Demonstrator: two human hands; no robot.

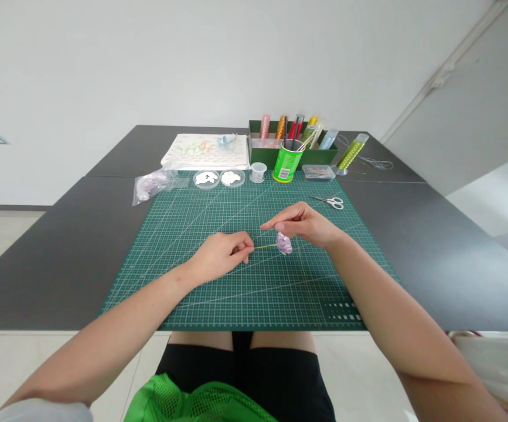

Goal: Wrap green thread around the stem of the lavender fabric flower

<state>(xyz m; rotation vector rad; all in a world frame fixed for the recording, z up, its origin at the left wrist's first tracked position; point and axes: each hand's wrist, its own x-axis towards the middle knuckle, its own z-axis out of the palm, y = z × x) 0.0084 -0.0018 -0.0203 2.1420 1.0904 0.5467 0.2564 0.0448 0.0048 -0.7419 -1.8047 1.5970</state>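
Note:
My left hand (225,253) is pinched shut on the thin green stem of a lilac artificial flower (284,244). The stem points right, and the ruffled flower head is at its right end, low over the green cutting mat (183,214). Just above the flower head is my right hand (304,225), its fingers stretched out to the left and the thumb below them. Nothing shows between those fingers. Whether the right hand touches the petals is unclear.
White-handled scissors (333,202) lie on the mat's right side. Along the back stand a green can (286,164) of tools, a green box (265,155) of ribbon rolls, and two dishes (232,178) of white pieces. A plastic bag (150,184) lies left; a green-yellow roll (354,151) stands right.

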